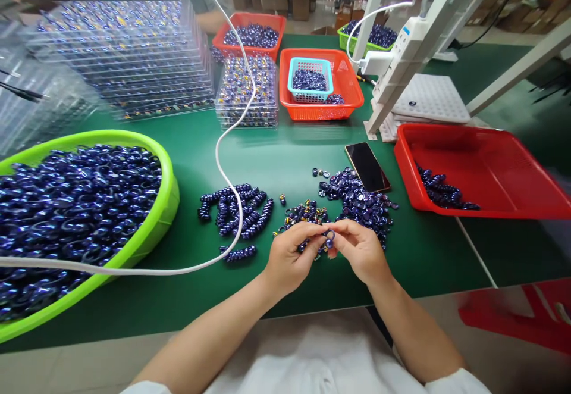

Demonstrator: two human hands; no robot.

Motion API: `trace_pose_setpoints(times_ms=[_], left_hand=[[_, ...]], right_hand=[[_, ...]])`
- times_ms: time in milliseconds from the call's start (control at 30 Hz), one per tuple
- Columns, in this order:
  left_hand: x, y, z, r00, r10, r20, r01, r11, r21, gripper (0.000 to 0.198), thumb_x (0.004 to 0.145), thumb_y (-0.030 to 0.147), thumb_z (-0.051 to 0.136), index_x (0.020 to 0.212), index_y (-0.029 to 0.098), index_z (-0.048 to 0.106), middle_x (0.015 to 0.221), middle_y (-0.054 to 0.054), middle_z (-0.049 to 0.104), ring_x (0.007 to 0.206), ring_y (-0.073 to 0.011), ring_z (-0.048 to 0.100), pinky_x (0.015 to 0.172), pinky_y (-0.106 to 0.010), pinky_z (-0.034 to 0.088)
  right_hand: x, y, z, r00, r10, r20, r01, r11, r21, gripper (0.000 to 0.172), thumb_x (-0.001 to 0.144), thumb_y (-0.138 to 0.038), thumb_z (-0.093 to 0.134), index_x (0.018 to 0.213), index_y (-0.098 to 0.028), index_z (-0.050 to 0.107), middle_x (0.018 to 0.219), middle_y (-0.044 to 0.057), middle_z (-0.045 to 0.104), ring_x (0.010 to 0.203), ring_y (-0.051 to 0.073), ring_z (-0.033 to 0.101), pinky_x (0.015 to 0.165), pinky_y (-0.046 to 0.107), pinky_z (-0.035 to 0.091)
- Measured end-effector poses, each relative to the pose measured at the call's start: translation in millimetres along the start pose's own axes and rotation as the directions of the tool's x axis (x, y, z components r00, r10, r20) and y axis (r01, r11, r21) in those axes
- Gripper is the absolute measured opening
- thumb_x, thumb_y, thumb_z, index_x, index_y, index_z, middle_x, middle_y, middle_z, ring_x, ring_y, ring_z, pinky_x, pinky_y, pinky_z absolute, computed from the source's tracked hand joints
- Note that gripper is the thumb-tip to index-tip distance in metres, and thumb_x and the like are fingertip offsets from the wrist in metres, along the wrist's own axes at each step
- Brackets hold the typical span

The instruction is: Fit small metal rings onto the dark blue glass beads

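Note:
My left hand [292, 254] and my right hand [363, 250] meet over the table, both closed in a pinch on a small, shiny dark-blue ring [330, 237]. Just beyond the fingers lies a heap of small gold-and-dark pieces [307, 210], partly hidden by my hands. Right of it spreads a pile of glossy dark-blue round pieces [368, 205]. To the left, dark-blue rings [243, 225] lie packed in rows, with one short row [241, 254] apart from them.
A white cable [217, 150] crosses the table. At left stands a green basket [167, 197] full of dark-blue rings. A phone [368, 166] and red tray [495, 168] lie right. Behind are clear stacked trays [147, 72], an orange basket [352, 93] and a metal post [401, 55].

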State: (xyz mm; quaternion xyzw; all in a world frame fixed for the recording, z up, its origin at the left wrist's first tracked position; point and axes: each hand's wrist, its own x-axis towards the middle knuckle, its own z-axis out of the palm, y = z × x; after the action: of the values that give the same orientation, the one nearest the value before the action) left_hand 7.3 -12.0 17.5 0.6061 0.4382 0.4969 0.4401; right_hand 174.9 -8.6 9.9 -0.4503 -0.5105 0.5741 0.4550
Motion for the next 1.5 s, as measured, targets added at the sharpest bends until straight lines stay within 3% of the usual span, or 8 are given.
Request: trace_pose_setpoints(times_ms=[167, 333, 433, 567, 800, 1000, 1267, 1500], left_hand=[[3, 2, -4.1, 1.0, 0.018, 0.013, -0.019, 0.998, 0.058, 0.023, 0.086, 0.02, 0.066, 0.106, 0.026, 0.076, 0.101, -0.007, 0.076, 0.092, -0.0222, 0.069, 0.085, -0.034, 0.053], [3, 1, -2.1, 0.997, 0.078, -0.026, -0.075, 0.991, 0.108, 0.021, 0.078, 0.022, 0.076, 0.099, 0.023, 0.076, 0.093, -0.009, 0.075, 0.086, -0.0223, 0.068, 0.08, -0.034, 0.054], [4, 0, -1.2, 0.995, -0.098, -0.028, 0.098, 0.995, -0.009, 0.009, 0.082, 0.025, 0.071, 0.089, 0.02, 0.075, 0.082, -0.006, 0.073, 0.074, -0.0189, 0.067, 0.072, -0.031, 0.053], [9, -2, -5.1, 0.903, -0.405, 0.145, 0.43, 0.844, -0.321, 0.018, 0.081, 0.034, 0.072, 0.084, 0.015, 0.071, 0.068, -0.003, 0.069, 0.061, -0.0154, 0.065, 0.062, -0.027, 0.053], [12, -8, -10.7, 0.817, -0.464, 0.343, 0.575, 0.707, -0.412, 0.024, 0.079, 0.034, 0.075, 0.085, 0.011, 0.07, 0.067, -0.003, 0.065, 0.058, -0.0117, 0.061, 0.062, -0.026, 0.054], [10, -3, -7.5, 0.857, -0.395, 0.331, 0.51, 0.738, -0.441, 0.053, 0.068, 0.023, 0.085, 0.117, 0.02, 0.065, 0.101, -0.005, 0.064, 0.086, -0.0158, 0.063, 0.075, -0.029, 0.056], [3, -6, -4.3, 0.925, -0.214, 0.314, 0.298, 0.921, -0.25, 0.029, 0.079, 0.028, 0.076, 0.105, 0.017, 0.073, 0.097, -0.008, 0.064, 0.086, -0.0179, 0.061, 0.078, -0.032, 0.052], [3, -6, -4.4, 0.925, -0.233, 0.301, 0.325, 0.895, -0.306, 0.026, 0.074, 0.028, 0.08, 0.096, 0.016, 0.075, 0.09, -0.006, 0.065, 0.081, -0.0167, 0.062, 0.072, -0.029, 0.053]], right_hand=[[-1, 0, -5, 0.973, -0.227, -0.033, 0.205, 0.924, -0.324, 0.016, 0.091, -0.027, 0.061, 0.105, -0.024, 0.07, 0.093, 0.004, 0.071, 0.07, 0.014, 0.07, 0.064, 0.028, 0.062], [1, 2, -4, 0.816, -0.571, 0.092, 0.475, 0.571, -0.669, 0.027, 0.089, -0.011, 0.059, 0.112, -0.025, 0.063, 0.096, 0.005, 0.072, 0.081, 0.017, 0.07, 0.073, 0.03, 0.061], [1, 3, -1, 0.754, -0.64, 0.147, 0.519, 0.444, -0.73, 0.032, 0.087, -0.009, 0.06, 0.115, -0.023, 0.059, 0.095, 0.007, 0.071, 0.083, 0.019, 0.069, 0.073, 0.033, 0.06], [0, 1, 1, 0.757, -0.637, 0.146, 0.528, 0.464, -0.711, 0.033, 0.088, -0.012, 0.061, 0.119, -0.023, 0.057, 0.096, 0.008, 0.067, 0.076, 0.017, 0.066, 0.069, 0.031, 0.059], [0, -2, -3, 0.799, -0.551, 0.242, 0.556, 0.523, -0.646, 0.023, 0.093, -0.014, 0.057, 0.114, -0.021, 0.059, 0.095, 0.008, 0.068, 0.086, 0.019, 0.066, 0.071, 0.031, 0.056], [-1, 4, -2, 0.771, -0.586, 0.25, 0.577, 0.476, -0.664, 0.015, 0.094, -0.015, 0.053, 0.108, -0.018, 0.059, 0.087, 0.009, 0.068, 0.077, 0.02, 0.066, 0.065, 0.031, 0.055], [-6, 7, 1, 0.713, -0.629, 0.309, 0.617, 0.354, -0.703, 0.01, 0.093, -0.016, 0.051, 0.102, -0.017, 0.057, 0.074, 0.007, 0.067, 0.063, 0.018, 0.063, 0.057, 0.03, 0.05], [-9, 8, 3, 0.694, -0.648, 0.312, 0.623, 0.325, -0.711, 0.01, 0.093, -0.018, 0.05, 0.1, -0.016, 0.058, 0.07, 0.006, 0.064, 0.058, 0.018, 0.06, 0.053, 0.029, 0.047]])
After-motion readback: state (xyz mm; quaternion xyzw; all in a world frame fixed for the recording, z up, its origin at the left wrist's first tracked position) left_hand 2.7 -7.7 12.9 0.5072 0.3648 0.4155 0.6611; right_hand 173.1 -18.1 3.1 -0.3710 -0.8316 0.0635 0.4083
